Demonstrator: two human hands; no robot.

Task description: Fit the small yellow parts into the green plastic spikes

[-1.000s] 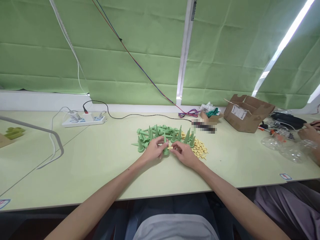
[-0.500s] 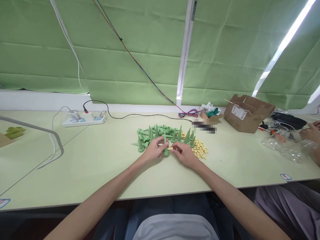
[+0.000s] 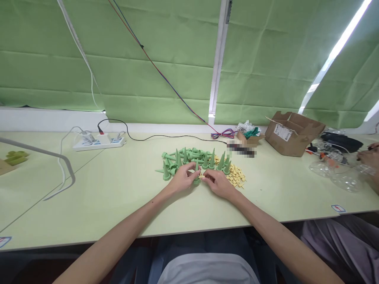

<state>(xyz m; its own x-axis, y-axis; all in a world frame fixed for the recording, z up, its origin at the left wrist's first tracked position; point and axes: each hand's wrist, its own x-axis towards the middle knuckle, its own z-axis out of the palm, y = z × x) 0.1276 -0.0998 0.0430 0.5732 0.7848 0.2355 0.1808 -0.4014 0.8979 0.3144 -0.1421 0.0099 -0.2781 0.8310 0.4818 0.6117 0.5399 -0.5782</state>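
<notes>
My left hand [image 3: 184,177] is closed around a green plastic spike [image 3: 196,181], which stands point up on the table. From the right, my right hand [image 3: 218,182] pinches a small yellow plastic piece [image 3: 201,176] against the spike's side, low down; my fingers partly cover where the two meet. Beyond my hands lies a heap of green spikes [image 3: 194,153], some lying and several upright. A pile of small yellow pieces [image 3: 237,176] spreads just right of my right hand.
A white power strip [image 3: 99,143] lies at the back left, its black cable [image 3: 160,136] running behind the heap. Toward the back right stand a cardboard box [image 3: 291,134] and a small carton [image 3: 250,139]. Clear plastic parts [image 3: 345,177] lie near another person's hand [image 3: 370,157] at the far right.
The yellow piece has come slightly closer to the spike, and my left fingers have shifted a little to the right. Everything else stays about the same.
</notes>
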